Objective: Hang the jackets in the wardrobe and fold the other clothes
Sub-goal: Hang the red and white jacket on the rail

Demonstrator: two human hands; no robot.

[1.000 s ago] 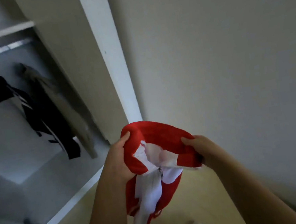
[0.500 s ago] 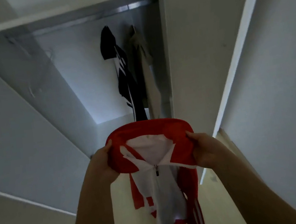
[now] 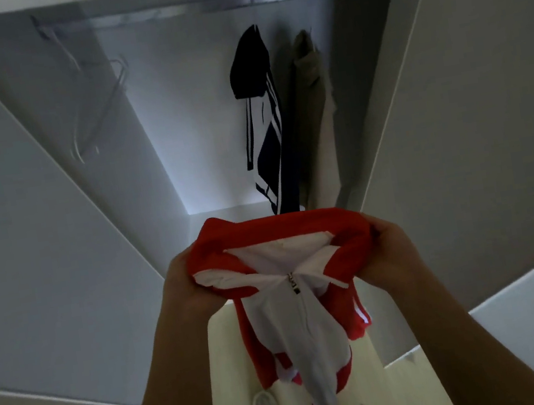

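Hands are working as a pair: left hand and right hand are each gripping a shoulder of the red-and-white jacket, holding it spread before the open wardrobe, fingers curled into fabric.

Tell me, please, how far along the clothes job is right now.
Done: a dark striped jacket and a beige garment hang on the rail. In hand: the left hand and right hand grip the red and white jacket by its collar. Left: it is on no hanger yet; empty hangers wait at the rail's left. No folding shows.
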